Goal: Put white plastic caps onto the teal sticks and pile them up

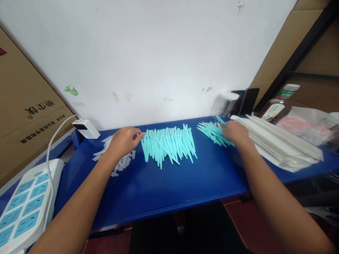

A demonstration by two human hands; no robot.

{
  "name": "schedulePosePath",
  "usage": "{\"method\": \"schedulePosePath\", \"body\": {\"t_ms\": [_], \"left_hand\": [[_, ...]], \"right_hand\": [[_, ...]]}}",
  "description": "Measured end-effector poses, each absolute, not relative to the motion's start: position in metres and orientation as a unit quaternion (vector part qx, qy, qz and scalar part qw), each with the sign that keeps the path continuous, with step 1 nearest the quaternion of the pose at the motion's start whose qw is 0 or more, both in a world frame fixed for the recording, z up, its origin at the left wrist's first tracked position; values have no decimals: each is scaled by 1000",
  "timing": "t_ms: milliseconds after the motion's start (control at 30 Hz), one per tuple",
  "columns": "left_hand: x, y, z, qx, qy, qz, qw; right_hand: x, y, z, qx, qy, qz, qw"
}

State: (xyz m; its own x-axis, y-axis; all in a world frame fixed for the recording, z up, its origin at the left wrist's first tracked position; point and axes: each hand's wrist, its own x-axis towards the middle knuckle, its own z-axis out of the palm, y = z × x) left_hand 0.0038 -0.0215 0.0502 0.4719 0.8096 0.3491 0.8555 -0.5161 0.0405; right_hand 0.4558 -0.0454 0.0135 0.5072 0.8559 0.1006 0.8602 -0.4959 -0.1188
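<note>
Turquoise sticks (pixel 168 144) lie bunched between left hand (pixel 124 140) and right hand (pixel 236 133)

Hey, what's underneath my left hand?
Small translucent pieces show on both sides of your left hand, lying on the blue table. Whatever is directly beneath the hand is covered, so I can't see it.

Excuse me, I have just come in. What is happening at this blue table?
A person works with both bare hands at the blue table. The right hand holds a turquoise stick at the smaller turquoise pile. The left hand is at the left end of a wide row of turquoise sticks; whether it pinches one is too small to tell. Small clear pieces lie around and below that hand.
</note>
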Motion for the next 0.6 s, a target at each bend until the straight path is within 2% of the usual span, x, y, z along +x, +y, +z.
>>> {"method": "schedulePosePath", "body": {"t_ms": [200, 467, 600], "left_hand": [[3, -21, 50, -854, -487, -168, 71], [2, -20, 50, -853, -489, -165, 75], [3, -21, 52, -853, -492, -162, 72]], "right_hand": [[466, -46, 11, -850, -518, -15, 95], [477, -42, 11, -811, -555, 60, 175], [471, -46, 18, -805, -542, 56, 234]]}}
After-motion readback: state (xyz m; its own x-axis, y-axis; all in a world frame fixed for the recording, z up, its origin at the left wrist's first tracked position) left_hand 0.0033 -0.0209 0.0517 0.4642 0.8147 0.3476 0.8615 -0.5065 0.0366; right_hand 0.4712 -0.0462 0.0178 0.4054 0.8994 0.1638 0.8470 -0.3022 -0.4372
